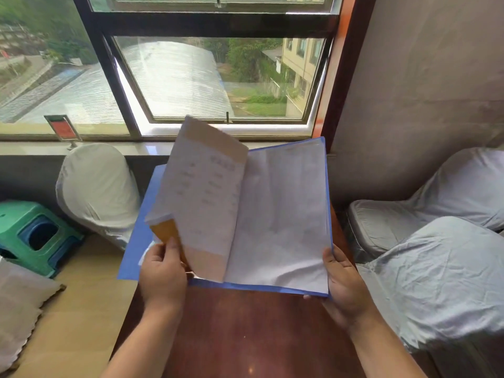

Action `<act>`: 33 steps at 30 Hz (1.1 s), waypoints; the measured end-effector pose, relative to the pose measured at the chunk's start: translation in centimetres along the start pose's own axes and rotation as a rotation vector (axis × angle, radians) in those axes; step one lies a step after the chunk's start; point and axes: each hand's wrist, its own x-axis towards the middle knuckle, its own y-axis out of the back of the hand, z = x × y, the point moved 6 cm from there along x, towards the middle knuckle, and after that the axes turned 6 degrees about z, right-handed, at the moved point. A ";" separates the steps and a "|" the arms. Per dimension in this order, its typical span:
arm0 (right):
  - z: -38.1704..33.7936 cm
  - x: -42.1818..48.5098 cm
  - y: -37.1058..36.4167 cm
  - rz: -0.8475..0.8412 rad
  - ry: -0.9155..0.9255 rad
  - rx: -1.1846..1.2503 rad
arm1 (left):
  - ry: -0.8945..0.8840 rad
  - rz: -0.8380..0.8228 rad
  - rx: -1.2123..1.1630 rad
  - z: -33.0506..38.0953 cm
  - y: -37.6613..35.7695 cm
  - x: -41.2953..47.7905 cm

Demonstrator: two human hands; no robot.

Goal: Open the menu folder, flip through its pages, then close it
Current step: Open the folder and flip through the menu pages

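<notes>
A blue menu folder (283,214) is held open above a dark red-brown table (245,331). Its right half shows a pale plastic-sleeved page lying flat. One printed page (201,192) stands half raised over the spine, curling toward the left. My left hand (162,276) grips the folder's lower left side, thumb on an orange-edged sheet (163,231) under the raised page. My right hand (345,287) holds the lower right corner of the cover, thumb on the page edge.
A window (207,77) with a stone sill is straight ahead, a small sign stand (63,129) on it. Cloth-covered chairs stand at left (95,186) and right (436,268). A green plastic stool (32,236) sits on the floor at left.
</notes>
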 end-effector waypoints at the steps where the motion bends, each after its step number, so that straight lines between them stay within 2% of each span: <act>1: -0.1 0.0 0.1 0.006 -0.002 0.000 | 0.044 0.020 0.015 -0.7 0.3 0.4; 5: -0.2 0.2 0.1 0.007 0.008 -0.012 | 0.129 0.057 0.039 -2.2 0.4 0.7; 8: -0.1 0.5 0.0 0.000 0.007 -0.012 | 0.024 0.138 0.094 -0.9 0.9 0.3; 9: -0.1 0.5 0.0 -0.001 0.005 -0.013 | -0.090 0.153 0.157 0.1 1.0 -0.1; 12: 0.1 0.6 -0.3 -0.003 0.000 -0.010 | -0.616 0.104 0.476 3.6 -0.7 -2.6; 15: 0.3 0.6 -1.0 -0.013 -0.011 0.010 | -0.911 -0.182 0.618 5.0 -4.5 -5.5; 18: 0.5 0.4 -2.2 -0.028 0.000 0.043 | -0.919 -0.501 0.630 4.7 -7.7 -8.5; 21: 0.6 0.5 -3.0 -0.057 -0.004 0.118 | -0.941 -0.583 0.686 4.4 -9.6 -11.2; 26: 0.4 0.1 -3.4 -0.104 -0.011 0.150 | -0.948 -0.508 0.584 5.0 -10.1 -12.0; 31: 0.3 0.1 -2.6 -0.028 0.004 0.089 | -1.067 -0.404 0.523 6.0 -9.8 -11.6; 33: -0.2 0.0 -2.5 -0.029 0.013 0.055 | -1.037 -0.370 0.488 6.1 -9.3 -11.2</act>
